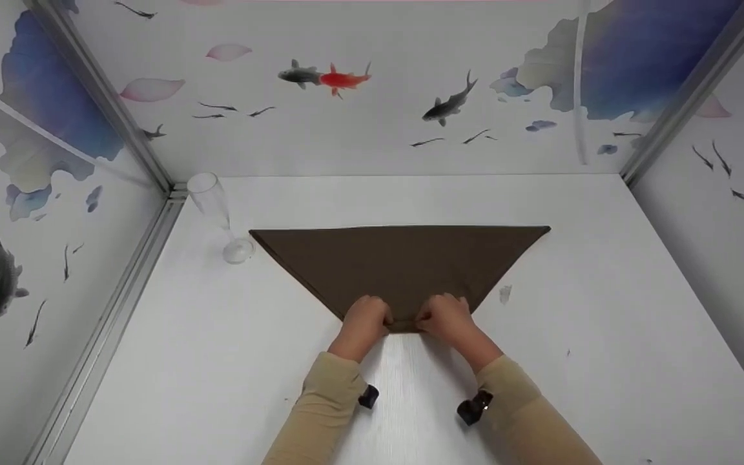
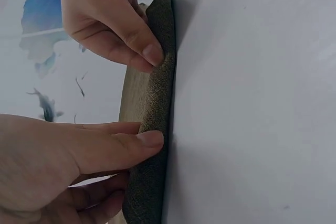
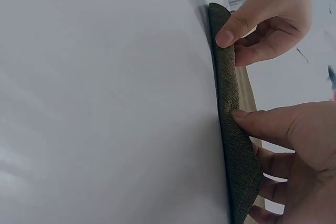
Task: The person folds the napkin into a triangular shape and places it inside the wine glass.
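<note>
A dark brown cloth napkin (image 1: 404, 258) lies flat on the table, its long straight edge away from me and its sides narrowing towards me. Its short near edge is turned up into a thick roll (image 2: 158, 93). At the left part of that roll, my left hand (image 1: 365, 318) pinches the cloth between thumb and fingers. My right hand (image 1: 446, 318) grips the same roll a little to the right, thumb (image 3: 257, 121) on the near side and fingers behind. A narrow stretch of rolled cloth shows between the two hands.
A clear champagne glass (image 1: 237, 250) stands at the left, close to the napkin's far left corner. White panels (image 1: 372, 142) with painted fish and petals enclose the back and sides of the white table (image 1: 604, 310). A metal rail (image 1: 113, 323) runs along the left.
</note>
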A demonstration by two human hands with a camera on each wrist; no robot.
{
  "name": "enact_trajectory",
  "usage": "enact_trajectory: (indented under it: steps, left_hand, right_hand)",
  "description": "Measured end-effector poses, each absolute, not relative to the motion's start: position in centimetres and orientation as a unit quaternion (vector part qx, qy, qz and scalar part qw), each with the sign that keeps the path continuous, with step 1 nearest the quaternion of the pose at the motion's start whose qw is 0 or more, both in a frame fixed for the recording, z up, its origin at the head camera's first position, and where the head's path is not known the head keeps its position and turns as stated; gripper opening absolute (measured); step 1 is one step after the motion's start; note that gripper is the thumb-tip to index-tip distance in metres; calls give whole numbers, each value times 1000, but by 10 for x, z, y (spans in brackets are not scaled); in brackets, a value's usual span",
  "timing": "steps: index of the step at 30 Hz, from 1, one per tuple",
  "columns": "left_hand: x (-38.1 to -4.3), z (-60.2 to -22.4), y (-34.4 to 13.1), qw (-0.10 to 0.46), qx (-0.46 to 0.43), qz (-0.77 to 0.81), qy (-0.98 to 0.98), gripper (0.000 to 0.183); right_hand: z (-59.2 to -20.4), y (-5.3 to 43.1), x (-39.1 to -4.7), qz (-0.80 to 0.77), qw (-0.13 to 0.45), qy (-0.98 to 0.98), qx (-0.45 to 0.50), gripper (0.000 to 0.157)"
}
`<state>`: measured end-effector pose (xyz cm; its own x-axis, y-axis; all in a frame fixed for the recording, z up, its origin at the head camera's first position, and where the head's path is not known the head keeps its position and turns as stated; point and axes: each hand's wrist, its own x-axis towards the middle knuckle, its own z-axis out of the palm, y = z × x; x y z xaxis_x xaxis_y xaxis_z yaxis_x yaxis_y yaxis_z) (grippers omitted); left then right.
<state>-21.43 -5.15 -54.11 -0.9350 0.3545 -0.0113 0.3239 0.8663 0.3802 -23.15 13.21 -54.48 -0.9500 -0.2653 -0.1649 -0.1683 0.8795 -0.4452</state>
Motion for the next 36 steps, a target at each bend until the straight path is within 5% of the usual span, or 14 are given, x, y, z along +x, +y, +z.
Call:
enact_trajectory:
  steps: [12,20,36]
  left_hand:
    - [-222,-543,-60,93,129,278,947,9]
    - [-227,-544,-61,115,112,300,940,7]
    - [-228,-544,-59,118,91,305,941,7]
  right_hand:
    - [-552,132,-225,-236,102,959,-122,2]
    - [-547,135,-224,-193,64,950,-235,5]
    - [-542,141,-243,-213,110,941,-240,6]
